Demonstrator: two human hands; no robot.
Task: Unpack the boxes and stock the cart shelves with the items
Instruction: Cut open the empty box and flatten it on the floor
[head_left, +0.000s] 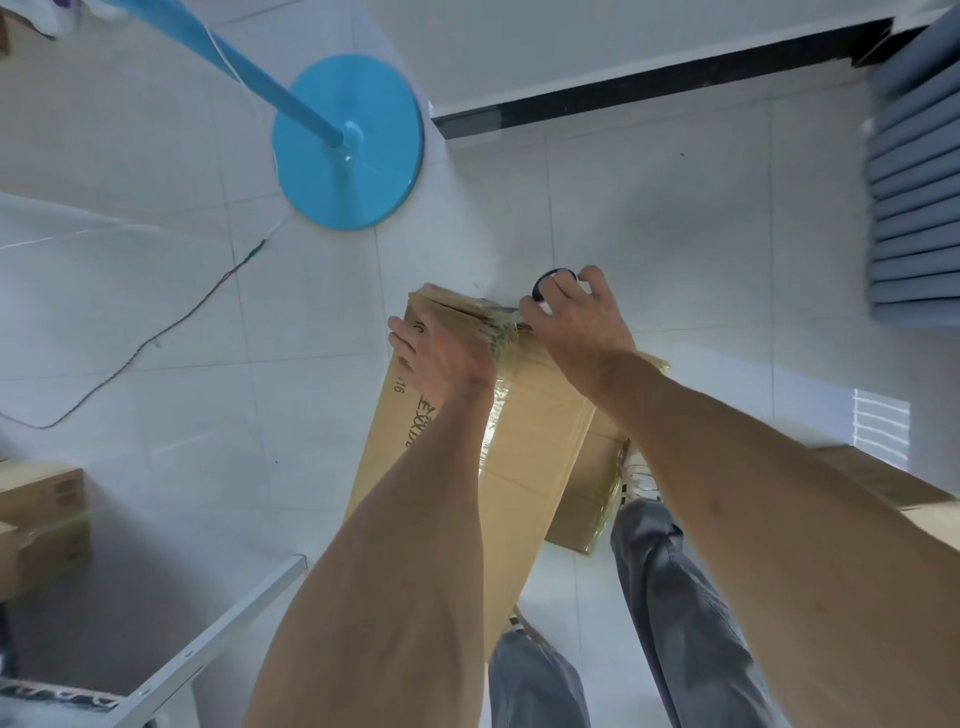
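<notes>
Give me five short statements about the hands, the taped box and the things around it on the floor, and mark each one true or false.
1. The left hand rests on the far end of the taped cardboard box. True.
2. The right hand is empty. False: it grips a tool with a black loop handle at the box's tape.
3. The box's top flaps stand wide open. False: they are shut, with tape across the seam.
4. A blue round stand base sits on the tiled floor beyond the box. True.
5. The wire on the floor lies across the box. False: it lies apart, to the left.
</notes>
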